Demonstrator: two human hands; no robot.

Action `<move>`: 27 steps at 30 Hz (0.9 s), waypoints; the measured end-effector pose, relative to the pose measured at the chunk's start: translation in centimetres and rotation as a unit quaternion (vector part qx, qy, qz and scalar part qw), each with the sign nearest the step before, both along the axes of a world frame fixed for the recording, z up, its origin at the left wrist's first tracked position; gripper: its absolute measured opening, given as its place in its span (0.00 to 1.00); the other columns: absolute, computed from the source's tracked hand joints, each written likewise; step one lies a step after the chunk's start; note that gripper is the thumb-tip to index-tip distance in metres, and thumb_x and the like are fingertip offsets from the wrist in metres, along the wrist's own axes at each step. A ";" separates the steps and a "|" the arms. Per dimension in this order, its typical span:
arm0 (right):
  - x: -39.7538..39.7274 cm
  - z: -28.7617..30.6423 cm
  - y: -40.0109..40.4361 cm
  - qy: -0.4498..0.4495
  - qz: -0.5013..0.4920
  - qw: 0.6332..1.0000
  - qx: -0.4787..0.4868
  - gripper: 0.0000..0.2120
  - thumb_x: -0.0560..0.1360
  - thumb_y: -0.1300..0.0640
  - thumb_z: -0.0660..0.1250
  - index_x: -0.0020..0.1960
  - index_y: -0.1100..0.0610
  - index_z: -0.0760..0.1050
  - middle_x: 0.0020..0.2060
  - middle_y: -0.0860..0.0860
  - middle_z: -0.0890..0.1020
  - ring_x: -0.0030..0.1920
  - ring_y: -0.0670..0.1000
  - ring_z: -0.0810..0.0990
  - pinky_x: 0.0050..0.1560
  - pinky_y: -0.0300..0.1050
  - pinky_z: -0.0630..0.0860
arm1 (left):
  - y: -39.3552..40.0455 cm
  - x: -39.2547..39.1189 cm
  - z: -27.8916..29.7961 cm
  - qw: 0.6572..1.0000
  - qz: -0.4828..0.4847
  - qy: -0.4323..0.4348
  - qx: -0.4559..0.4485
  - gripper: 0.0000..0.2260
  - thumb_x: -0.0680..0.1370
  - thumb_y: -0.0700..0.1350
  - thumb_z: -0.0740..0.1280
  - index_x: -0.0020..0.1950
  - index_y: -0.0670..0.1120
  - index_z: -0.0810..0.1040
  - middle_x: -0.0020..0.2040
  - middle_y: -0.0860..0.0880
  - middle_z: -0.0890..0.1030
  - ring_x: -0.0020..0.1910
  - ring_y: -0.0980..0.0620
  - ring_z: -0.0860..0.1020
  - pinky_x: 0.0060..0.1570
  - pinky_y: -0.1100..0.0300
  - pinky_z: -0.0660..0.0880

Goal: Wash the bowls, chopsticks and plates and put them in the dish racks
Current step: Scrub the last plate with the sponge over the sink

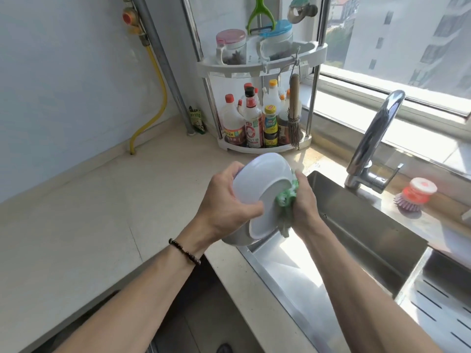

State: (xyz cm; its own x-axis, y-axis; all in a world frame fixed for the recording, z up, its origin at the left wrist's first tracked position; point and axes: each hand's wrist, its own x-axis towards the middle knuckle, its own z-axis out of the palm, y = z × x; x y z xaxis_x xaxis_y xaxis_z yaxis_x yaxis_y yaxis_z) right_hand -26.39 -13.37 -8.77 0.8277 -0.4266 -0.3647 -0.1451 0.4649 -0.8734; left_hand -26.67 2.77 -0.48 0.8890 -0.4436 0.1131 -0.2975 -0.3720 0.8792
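Note:
A white bowl (262, 178) is held tilted on its side above the left edge of the steel sink (369, 230). My left hand (224, 202) grips it, fingers curled over the rim. My right hand (304, 200) clutches a green, soapy cloth (285, 202) and presses it against the bowl's base. Below the bowl a second white dish (237, 236) shows in part at the sink's corner. No chopsticks, plates or dish rack show.
A chrome tap (374, 138) rises behind the sink, with a red dish brush (415, 194) beside it. A corner shelf of sauce bottles (257, 123) stands on the beige counter (89, 220). A slotted steel drain tray (443, 301) lies at the right.

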 end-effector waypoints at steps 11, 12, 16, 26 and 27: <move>0.1 4.7 0.2 -0.138 0.122 0.838 -0.513 0.22 0.80 0.44 0.53 0.34 0.57 0.66 0.30 0.48 0.72 0.33 0.49 0.69 0.38 0.48 0.65 | -1.5 2.7 0.7 0.981 -0.108 0.085 0.134 0.22 0.60 0.38 0.78 0.49 0.53 0.77 0.46 0.49 0.83 0.46 0.48 0.83 0.47 0.52 0.81; 0.0 4.6 1.2 -0.151 0.097 0.830 -0.528 0.18 0.81 0.43 0.52 0.38 0.53 0.66 0.35 0.47 0.73 0.39 0.50 0.71 0.42 0.49 0.65 | -1.7 2.5 0.3 0.985 -0.091 0.076 0.127 0.23 0.59 0.40 0.78 0.49 0.54 0.76 0.47 0.50 0.83 0.47 0.49 0.83 0.48 0.51 0.81; 0.3 2.6 0.7 -0.145 0.067 0.909 -0.386 0.21 0.81 0.42 0.48 0.45 0.55 0.70 0.43 0.52 0.76 0.47 0.55 0.74 0.52 0.56 0.73 | -1.2 1.9 -0.7 0.993 -0.040 0.012 0.114 0.24 0.61 0.39 0.80 0.53 0.50 0.76 0.48 0.49 0.82 0.46 0.47 0.82 0.42 0.55 0.80; 0.6 2.6 1.2 -0.106 0.117 0.934 -0.321 0.32 0.78 0.37 0.47 0.51 0.63 0.76 0.49 0.57 0.80 0.53 0.58 0.77 0.57 0.58 0.74 | 0.0 0.5 -2.0 0.997 0.042 0.003 0.071 0.21 0.65 0.36 0.79 0.53 0.49 0.76 0.48 0.49 0.81 0.44 0.51 0.81 0.37 0.66 0.75; 0.7 2.5 1.0 -0.089 0.121 0.940 -0.308 0.33 0.77 0.36 0.47 0.53 0.64 0.75 0.48 0.57 0.80 0.53 0.60 0.77 0.58 0.59 0.74 | 0.2 0.3 -2.1 0.997 0.050 0.008 0.062 0.21 0.65 0.36 0.78 0.53 0.50 0.76 0.48 0.49 0.81 0.45 0.51 0.80 0.36 0.66 0.75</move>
